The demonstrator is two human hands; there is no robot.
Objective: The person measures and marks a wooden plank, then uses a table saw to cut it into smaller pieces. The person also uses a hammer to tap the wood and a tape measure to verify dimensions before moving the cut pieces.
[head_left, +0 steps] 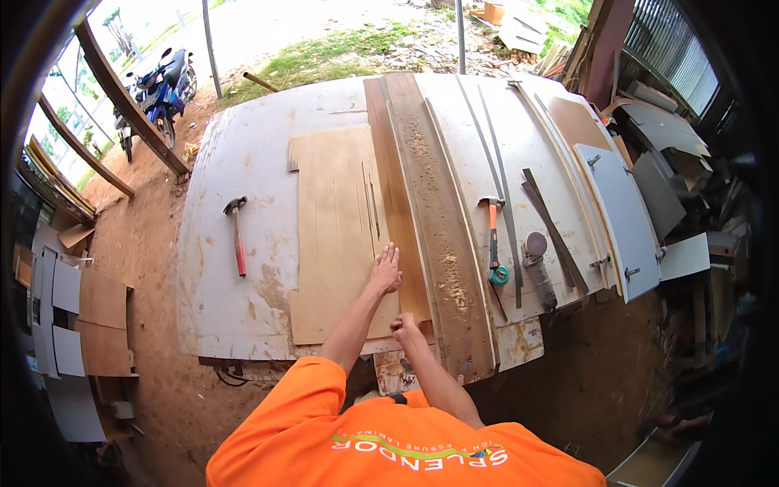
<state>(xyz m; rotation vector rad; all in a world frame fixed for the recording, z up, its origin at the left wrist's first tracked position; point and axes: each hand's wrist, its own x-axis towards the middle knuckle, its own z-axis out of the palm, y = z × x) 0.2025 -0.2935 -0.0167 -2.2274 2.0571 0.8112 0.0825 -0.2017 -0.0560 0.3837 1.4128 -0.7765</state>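
Observation:
My left hand point(388, 269) lies flat with outstretched fingers on the right edge of a thin light-brown plywood sheet point(333, 235), beside a reddish-brown wooden strip point(412, 280). Closer to me, my right hand point(403, 325) is closed at the near end of that seam; whatever its fingers hold is too small to make out. Several dark slits run lengthwise through the sheet near its right side. A long, thick brown plank point(434, 211) with wood shavings on it lies just right of the strip.
A red-handled hammer point(237, 235) lies left of the sheet. Right of the plank are an orange-and-black hammer point(492, 231), a teal tape measure point(499, 275), a clear jar point(539, 276), dark strips point(556, 231) and a white hinged door panel point(621, 219). All rest on a stained white worktable point(203, 308).

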